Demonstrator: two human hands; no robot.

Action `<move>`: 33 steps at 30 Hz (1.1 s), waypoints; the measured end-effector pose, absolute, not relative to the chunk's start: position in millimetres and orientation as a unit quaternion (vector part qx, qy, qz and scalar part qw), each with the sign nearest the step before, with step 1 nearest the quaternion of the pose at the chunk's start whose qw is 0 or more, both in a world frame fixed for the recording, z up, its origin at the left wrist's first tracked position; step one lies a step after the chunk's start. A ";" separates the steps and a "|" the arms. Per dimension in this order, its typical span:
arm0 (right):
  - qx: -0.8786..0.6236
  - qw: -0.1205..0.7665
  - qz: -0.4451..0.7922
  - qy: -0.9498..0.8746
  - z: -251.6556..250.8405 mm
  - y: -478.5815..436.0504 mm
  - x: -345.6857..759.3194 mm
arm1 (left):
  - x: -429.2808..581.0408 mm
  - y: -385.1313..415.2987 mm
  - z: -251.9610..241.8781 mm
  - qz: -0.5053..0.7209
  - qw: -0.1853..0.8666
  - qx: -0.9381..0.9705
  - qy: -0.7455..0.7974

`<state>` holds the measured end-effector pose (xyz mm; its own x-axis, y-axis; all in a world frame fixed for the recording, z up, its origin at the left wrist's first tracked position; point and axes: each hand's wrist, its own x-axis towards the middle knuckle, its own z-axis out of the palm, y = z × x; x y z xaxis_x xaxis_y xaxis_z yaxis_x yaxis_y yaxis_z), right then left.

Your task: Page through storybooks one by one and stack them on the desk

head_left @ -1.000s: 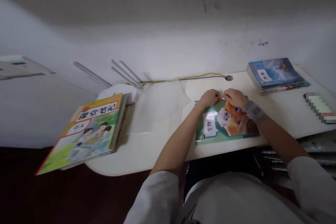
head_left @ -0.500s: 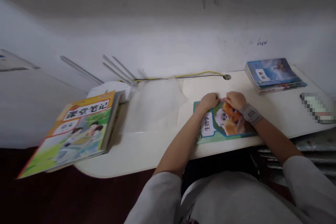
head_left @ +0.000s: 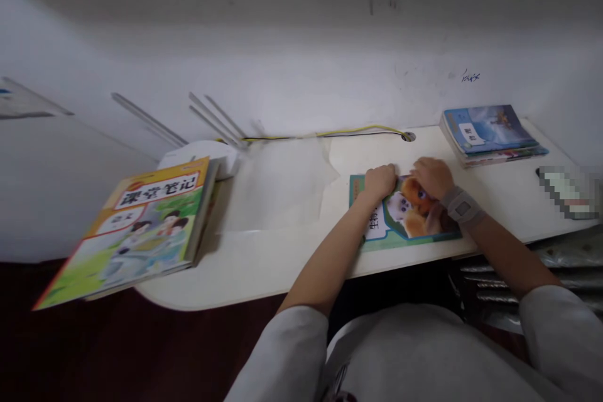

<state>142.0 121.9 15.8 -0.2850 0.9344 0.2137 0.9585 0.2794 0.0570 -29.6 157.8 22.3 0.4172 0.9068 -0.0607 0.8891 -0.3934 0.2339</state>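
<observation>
Your left hand (head_left: 379,181) and right hand (head_left: 431,177) both rest on a biology textbook (head_left: 421,226), which lies flat near the front edge of the desk (head_left: 264,270), with a monkey picture on its cover. Your left fingers (head_left: 387,174) are pressed together and curled at the book's far edge. Your right fingers (head_left: 419,166) lie close together on the upper cover, just beside the left hand. You can't tell from this view whether either hand pinches anything. Your left forearm hides part of the white title label, and a grey band (head_left: 462,207) circles your right wrist.

To the far right sits a stack of textbooks (head_left: 487,135). To the left, a tilted "课堂笔记" notebook (head_left: 146,226) overhangs the desk beside a white round object (head_left: 198,157). A yellow-and-black cable (head_left: 343,133) runs along the far edge into a grommet hole (head_left: 408,136).
</observation>
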 end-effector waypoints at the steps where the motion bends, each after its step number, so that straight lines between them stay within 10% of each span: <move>1: -0.544 0.066 -0.060 -0.834 13.2 118.0 136.7 | -30.1 156.5 22.2 0.042 0.111 0.834 0.538; 20: -0.504 0.075 -0.039 -0.860 -18.3 104.6 160.2 | -74.8 141.6 23.3 0.074 -0.038 0.802 0.591; 33: -0.503 0.107 -0.056 -0.856 -18.4 100.5 159.6 | -77.2 118.9 -10.2 0.087 0.064 0.853 0.511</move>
